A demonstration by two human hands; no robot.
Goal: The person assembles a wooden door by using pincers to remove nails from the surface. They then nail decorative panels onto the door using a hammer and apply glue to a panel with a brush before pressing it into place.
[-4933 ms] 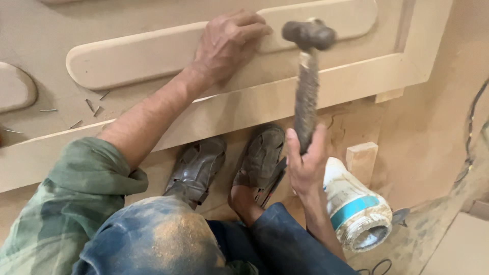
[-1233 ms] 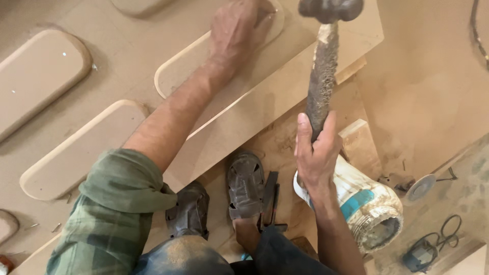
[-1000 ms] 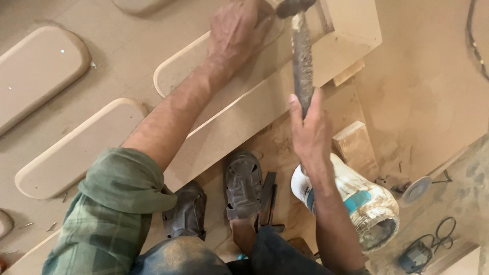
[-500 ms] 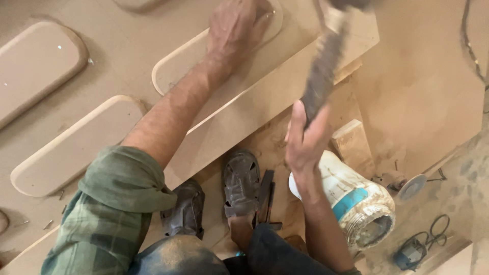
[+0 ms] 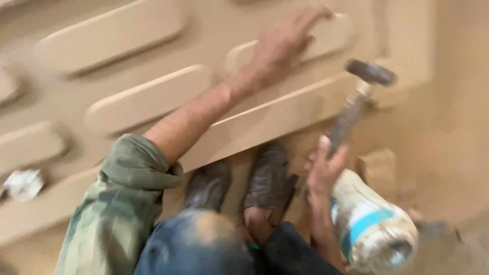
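The picture is blurred by motion. My left hand [image 5: 283, 45] lies flat on a raised oblong strip [image 5: 326, 36] of a large tan wooden panel [image 5: 117, 86]. My right hand [image 5: 325, 168] grips the handle of a hammer [image 5: 356, 102]. The hammer's dark head [image 5: 371, 71] is up at the panel's right end, just above its lower frame edge [image 5: 285, 119]. My two dark shoes [image 5: 239, 181] rest under the panel's near edge.
A white jar with a blue band [image 5: 374, 229] lies on its side by my right wrist. A small wooden block [image 5: 379, 168] stands behind it. Further raised strips [image 5: 147, 99] line the panel to the left. A crumpled white scrap [image 5: 23, 182] lies at far left.
The view has swung right and down, so the panel sits more level in the picture. The hammer head has come down from the top edge toward the panel's right end. My left hand stays on the strip.
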